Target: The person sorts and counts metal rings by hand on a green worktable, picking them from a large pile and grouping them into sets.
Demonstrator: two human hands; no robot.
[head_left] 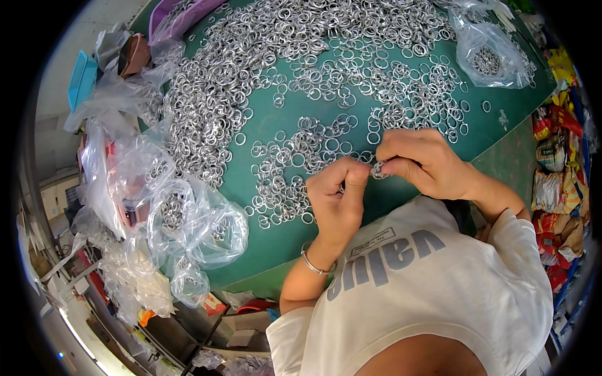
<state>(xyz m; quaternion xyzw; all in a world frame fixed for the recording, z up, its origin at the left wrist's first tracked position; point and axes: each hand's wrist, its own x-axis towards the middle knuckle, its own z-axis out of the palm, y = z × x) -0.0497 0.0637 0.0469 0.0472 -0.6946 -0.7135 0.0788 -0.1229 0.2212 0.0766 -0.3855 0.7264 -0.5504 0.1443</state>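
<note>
Overhead, the head view shows a small silver ring point(378, 169) pinched between both hands just above the near edge of the green counter point(276, 119). It looks like shiny metal, but it is too small and too covered to tell whether it is one ring or several joined. The left hand point(337, 197) has thumb and forefinger drawn narrow, tips meeting at the ring; a thin bracelet point(315, 266) circles that wrist. The right hand point(423, 160) curls its fingers tight onto the same ring from the other side. Loose rings point(301, 69) lie scattered over most of the counter. Clear bags point(157, 207) pile at its left edge, another bag point(489, 53) holding rings sits far right, partly cut off by the rim
</note>
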